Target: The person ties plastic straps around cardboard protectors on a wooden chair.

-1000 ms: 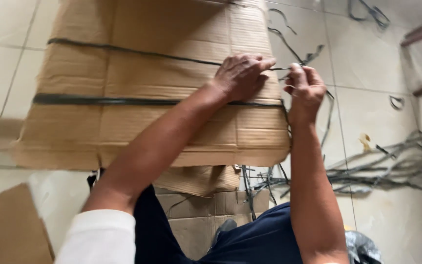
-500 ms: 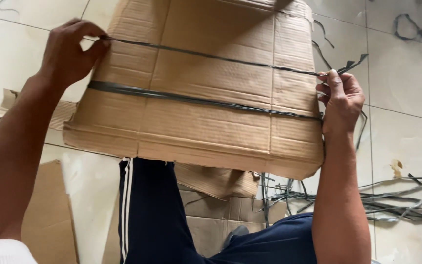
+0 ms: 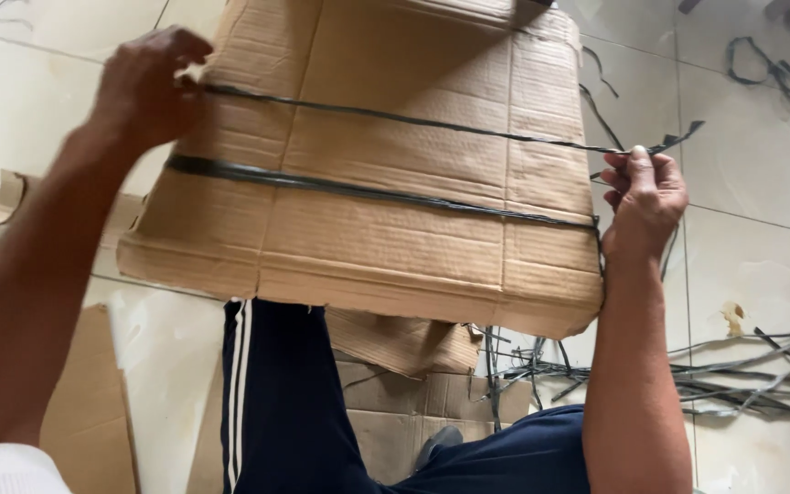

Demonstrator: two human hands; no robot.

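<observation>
Pinching the thin strap (image 3: 395,119) at both edges of the cardboard bundle (image 3: 386,174) on my lap: left hand (image 3: 144,87) and right hand (image 3: 644,197) closed on it (taut).

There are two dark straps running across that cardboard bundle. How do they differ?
The far strap looks thin, and both hands grip it: the left hand at one edge, the right hand at the other. The near strap looks wider and no hand holds it. Both cross the cardboard bundle side to side.
</observation>
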